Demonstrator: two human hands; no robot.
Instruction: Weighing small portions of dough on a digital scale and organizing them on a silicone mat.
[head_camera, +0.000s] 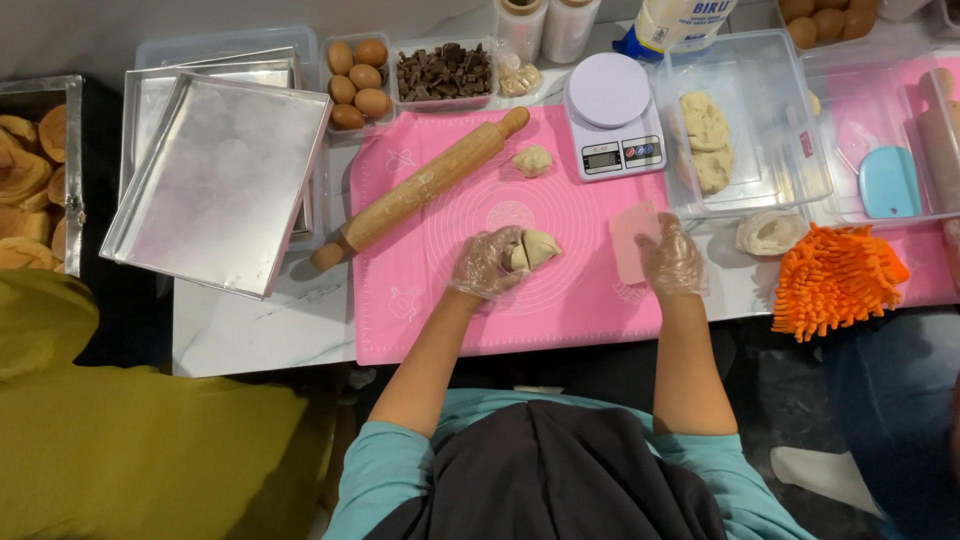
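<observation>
Head view, my gloved left hand (487, 264) clasped soft dough (535, 248), right hand (672, 258) gripped flat pink scraper (632, 240), on smooth pink mat (560, 320).

Buns tray (70, 150) cut off by left edge, partly hidden.

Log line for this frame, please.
left hand: holds dough | right hand: holds scraper | surface: pink mat

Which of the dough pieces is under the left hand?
The dough piece at the pink mat's centre, under the left hand; the other lies untouched near the scale.
</observation>
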